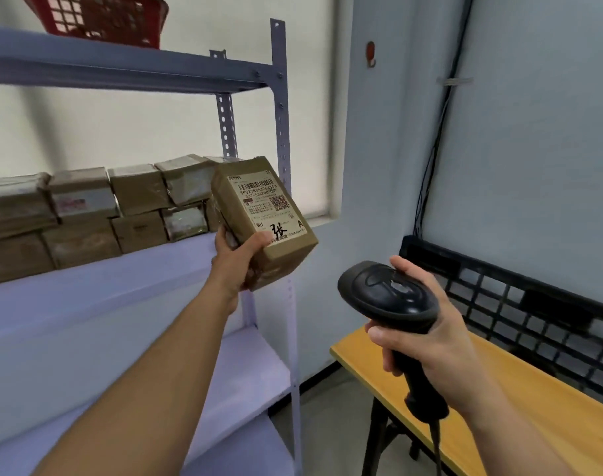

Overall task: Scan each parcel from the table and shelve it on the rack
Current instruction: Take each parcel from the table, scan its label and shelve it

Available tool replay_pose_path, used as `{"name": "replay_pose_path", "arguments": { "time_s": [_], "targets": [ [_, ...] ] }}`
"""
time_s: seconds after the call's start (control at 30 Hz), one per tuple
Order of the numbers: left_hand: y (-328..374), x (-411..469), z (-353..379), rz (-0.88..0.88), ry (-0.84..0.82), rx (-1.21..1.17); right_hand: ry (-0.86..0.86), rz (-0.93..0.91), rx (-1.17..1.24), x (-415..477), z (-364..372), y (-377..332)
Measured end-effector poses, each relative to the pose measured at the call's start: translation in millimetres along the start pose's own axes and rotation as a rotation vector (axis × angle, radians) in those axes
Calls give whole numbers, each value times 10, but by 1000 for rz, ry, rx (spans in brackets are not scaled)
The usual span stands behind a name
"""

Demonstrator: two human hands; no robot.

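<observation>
left hand: clamped on parcel, label up.
right hand: wrapped round scanner at parcel's 5 o'clock.
advice: slide parcel beside rack stack, toward 9 o'clock.

Soft, even daylight is cast from the window; edges are bent by wide-angle distortion, and slight blur is seen.
</observation>
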State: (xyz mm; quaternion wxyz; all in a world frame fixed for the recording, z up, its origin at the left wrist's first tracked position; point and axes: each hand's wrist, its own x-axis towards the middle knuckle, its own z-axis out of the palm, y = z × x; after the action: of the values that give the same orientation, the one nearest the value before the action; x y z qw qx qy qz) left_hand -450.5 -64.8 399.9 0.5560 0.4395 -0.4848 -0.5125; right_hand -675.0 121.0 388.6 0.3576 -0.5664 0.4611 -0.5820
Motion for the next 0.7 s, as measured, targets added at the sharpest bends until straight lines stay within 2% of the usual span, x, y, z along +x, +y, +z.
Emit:
{"name": "replay_pose_path", "arguments": {
  "time_s": [0.37, 0.6, 0.7],
  "targets": [
    [234, 1178, -94, -222, -20, -125, 53, 21, -20, 826, 277, 242],
    [140, 1482, -22, -244, -62, -49, 81, 61, -23, 993, 380, 331],
    [76, 1512, 2, -162, 17, 46, 84, 61, -19, 1016, 415, 350]
  ]
}}
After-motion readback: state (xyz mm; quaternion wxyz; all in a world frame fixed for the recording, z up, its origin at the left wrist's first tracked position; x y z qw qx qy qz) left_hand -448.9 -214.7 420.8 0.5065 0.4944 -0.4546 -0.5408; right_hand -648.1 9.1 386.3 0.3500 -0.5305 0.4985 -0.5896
